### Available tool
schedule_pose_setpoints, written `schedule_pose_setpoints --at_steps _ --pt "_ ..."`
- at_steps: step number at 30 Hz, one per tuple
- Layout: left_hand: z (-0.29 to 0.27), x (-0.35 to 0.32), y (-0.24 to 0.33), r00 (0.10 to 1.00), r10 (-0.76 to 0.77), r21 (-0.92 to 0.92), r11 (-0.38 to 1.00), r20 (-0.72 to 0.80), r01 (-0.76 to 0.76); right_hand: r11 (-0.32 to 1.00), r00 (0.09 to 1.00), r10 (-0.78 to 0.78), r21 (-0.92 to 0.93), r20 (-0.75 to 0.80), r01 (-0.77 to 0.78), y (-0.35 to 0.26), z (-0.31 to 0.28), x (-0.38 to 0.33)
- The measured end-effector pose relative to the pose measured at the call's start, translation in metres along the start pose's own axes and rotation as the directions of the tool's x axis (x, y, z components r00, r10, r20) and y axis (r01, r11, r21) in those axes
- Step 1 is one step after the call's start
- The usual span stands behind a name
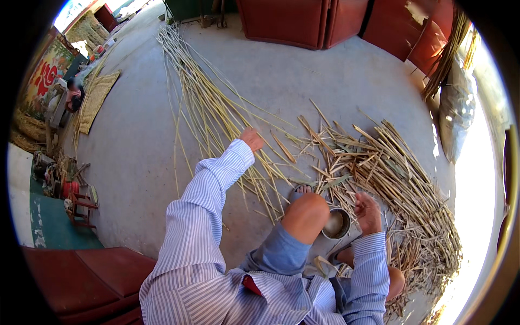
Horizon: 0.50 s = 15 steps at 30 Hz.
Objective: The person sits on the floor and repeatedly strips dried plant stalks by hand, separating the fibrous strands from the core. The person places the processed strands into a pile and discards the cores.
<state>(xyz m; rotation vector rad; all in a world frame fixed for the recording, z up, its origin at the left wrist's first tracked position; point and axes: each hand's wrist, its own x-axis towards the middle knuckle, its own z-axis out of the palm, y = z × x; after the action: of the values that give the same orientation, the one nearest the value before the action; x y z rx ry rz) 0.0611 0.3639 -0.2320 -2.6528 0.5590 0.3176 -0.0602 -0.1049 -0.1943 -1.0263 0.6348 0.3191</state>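
Head view | broad heap of dry tan stalks (414, 179): right of the right hand (368, 213) | fan of slender yellow-green stalks (211, 103): under the left hand (252, 139), the nearer one; long axis far-left to near-right of it | left fingers curled, right bent, cannot tell if gripping | round metal bowl (345, 232): just left of the right hand

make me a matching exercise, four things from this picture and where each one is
1. left hand
2. round metal bowl
3. tan woven mat
4. heaped dry brown stalks

A. upper left of the picture
B. between the bare left knee and the right hand
C. right side of the picture
D. at the long, thin yellow-green stalks

Pairs: 1-D, 2-B, 3-A, 4-C
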Motion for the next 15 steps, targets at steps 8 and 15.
schedule_pose_setpoints --at_steps 8,15 --pt "0.010 -0.026 0.018 0.940 0.026 -0.337 0.936 0.340 0.097 0.970 0.852 -0.051 0.178 -0.521 0.167 0.060 -0.226 0.087" --pt "-0.233 0.013 0.182 0.857 0.047 -0.687 0.576 -0.514 -0.443 0.804 0.872 -0.175 -0.577 -0.457 -0.142 0.129 -0.260 0.136"
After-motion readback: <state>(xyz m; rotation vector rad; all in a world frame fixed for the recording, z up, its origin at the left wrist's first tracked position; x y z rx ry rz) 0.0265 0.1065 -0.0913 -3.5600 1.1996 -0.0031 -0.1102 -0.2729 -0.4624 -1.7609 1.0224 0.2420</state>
